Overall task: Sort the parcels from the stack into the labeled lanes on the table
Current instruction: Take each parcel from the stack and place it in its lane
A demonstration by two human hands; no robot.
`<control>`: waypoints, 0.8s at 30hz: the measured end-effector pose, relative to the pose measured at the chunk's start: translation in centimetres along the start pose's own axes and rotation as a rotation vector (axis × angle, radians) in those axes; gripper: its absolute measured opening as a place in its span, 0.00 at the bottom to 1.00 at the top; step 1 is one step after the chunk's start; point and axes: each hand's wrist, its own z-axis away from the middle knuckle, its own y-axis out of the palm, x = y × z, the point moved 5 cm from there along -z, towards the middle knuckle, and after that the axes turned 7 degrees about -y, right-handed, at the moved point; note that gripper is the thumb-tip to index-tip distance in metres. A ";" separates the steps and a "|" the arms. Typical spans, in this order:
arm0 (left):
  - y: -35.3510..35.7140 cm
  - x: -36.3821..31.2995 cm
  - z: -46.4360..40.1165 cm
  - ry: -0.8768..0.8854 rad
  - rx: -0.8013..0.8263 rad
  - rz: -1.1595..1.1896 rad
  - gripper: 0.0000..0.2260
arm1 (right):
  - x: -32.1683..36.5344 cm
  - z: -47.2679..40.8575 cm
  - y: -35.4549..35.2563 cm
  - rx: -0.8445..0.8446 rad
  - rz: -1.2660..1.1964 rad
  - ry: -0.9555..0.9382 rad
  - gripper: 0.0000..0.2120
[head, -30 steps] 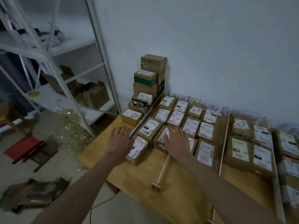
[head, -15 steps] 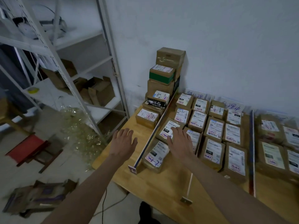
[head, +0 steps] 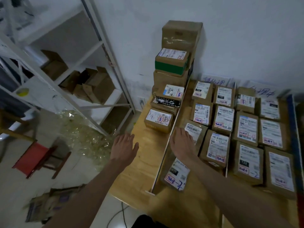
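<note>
A stack of brown parcels [head: 172, 66] stands at the table's far left corner against the wall. In front of it lies a single labelled parcel [head: 158, 120]. My left hand [head: 123, 148] hovers empty, fingers spread, over the bare table strip left of a white divider [head: 166, 152]. My right hand [head: 182, 143] rests flat, fingers apart, on a labelled parcel [head: 195, 131] in the first lane. Nearer me in that lane lies another parcel [head: 176, 176]. Rows of labelled parcels [head: 246, 129] fill the lanes to the right. Handwritten lane signs [head: 213, 81] lean on the wall.
The wooden table [head: 141, 170] ends at its left edge near my left hand. A white metal shelf [head: 98, 46] with cardboard boxes stands left. On the floor are a red stool [head: 31, 159], crumpled plastic wrap [head: 85, 135] and flattened cardboard [head: 49, 203].
The view has swung left and closer to the stack. Both hands have shifted left and forward: the right from a middle-lane parcel to one in the first lane, the left off a parcel.
</note>
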 end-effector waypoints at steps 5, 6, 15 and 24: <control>2.0 -0.7 -5.2 0.046 0.085 0.003 0.23 | -0.5 -2.6 2.2 0.028 -0.011 0.081 0.22; 2.2 -1.0 -6.3 0.059 0.092 0.010 0.23 | -0.5 -3.2 2.7 0.034 -0.021 0.085 0.22; 6.0 -4.0 -16.9 0.120 0.155 0.118 0.22 | 0.5 -8.7 6.3 0.032 -0.033 0.153 0.22; 8.0 -0.3 -14.9 0.174 0.101 0.372 0.17 | 4.5 -6.0 9.4 0.021 -0.033 0.276 0.19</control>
